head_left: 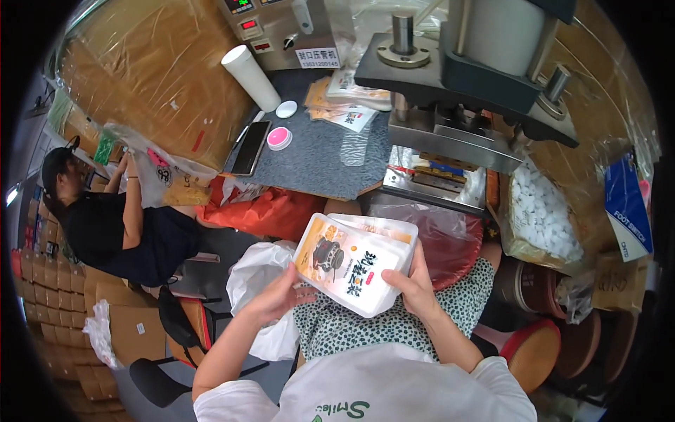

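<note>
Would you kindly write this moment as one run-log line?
packets: above lap | left hand: at their left edge | right hand: gripping them, thumb on top | phone: on table

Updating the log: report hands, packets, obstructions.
Right hand gripping printed packets; left hand at their edge. Packets above lap. White plastic bag nearby, not blocking.

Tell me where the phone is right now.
In the head view, the phone lies on the left part of the grey tabletop, just left of the round pink-and-white container.
</note>
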The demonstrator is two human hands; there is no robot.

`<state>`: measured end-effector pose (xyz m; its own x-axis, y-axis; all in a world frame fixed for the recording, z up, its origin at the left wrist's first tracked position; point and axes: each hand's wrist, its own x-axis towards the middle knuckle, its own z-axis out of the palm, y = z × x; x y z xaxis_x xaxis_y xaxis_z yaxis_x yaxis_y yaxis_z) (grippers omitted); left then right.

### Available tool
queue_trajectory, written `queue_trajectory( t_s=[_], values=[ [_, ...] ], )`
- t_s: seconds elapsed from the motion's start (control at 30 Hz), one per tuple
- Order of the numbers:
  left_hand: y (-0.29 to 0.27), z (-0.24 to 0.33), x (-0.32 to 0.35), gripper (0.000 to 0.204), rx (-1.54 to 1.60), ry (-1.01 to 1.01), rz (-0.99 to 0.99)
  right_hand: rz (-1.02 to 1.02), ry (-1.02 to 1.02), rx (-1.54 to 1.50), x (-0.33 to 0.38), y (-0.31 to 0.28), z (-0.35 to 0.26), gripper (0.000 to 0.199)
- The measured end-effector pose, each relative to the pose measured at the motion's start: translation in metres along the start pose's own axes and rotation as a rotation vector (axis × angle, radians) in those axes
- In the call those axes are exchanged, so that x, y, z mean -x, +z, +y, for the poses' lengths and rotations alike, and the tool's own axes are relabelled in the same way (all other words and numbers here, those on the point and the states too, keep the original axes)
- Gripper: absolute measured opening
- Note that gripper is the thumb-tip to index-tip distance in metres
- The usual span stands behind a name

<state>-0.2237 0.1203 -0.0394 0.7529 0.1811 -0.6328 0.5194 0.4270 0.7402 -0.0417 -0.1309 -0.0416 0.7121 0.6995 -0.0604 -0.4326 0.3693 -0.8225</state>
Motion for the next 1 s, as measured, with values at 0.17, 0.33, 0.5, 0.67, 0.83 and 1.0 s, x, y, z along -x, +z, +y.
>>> queue_trajectory(
  t_s=[0.17, 0.33, 0.5, 0.67, 0.83, 1.0],
  values=[
    [0.021, -0.015, -0.002, 0.092, 0.285, -0.142, -0.39, 0.009, -0.041, 0.076, -0.001, -0.011, -0.004, 0.089],
    [0.051, -0.016, 0.004, 0.095, 0.246, -0.042, -0.539, 0.016, -0.071, 0.15, -0.001, -0.01, -0.01, 0.087],
    [0.088, -0.006, -0.008, 0.109, 0.5, 0.084, -0.271, 0.07, -0.294, 0.529, 0.018, 0.011, -0.002, 0.089],
    [0.107, -0.027, -0.043, 0.083, 0.774, 0.324, -0.171, 0.024, -0.513, 0.897, 0.04, 0.036, 0.01, 0.099],
    [0.085, -0.043, -0.056, 0.072, 1.049, 0.215, -0.377, -0.096, -0.691, 0.958, 0.04, 0.049, 0.004, 0.106],
    [0.096, -0.033, -0.055, 0.058, 1.102, 0.219, -0.346, -0.178, -0.715, 1.06, 0.046, 0.055, 0.009, 0.096]
  ],
)
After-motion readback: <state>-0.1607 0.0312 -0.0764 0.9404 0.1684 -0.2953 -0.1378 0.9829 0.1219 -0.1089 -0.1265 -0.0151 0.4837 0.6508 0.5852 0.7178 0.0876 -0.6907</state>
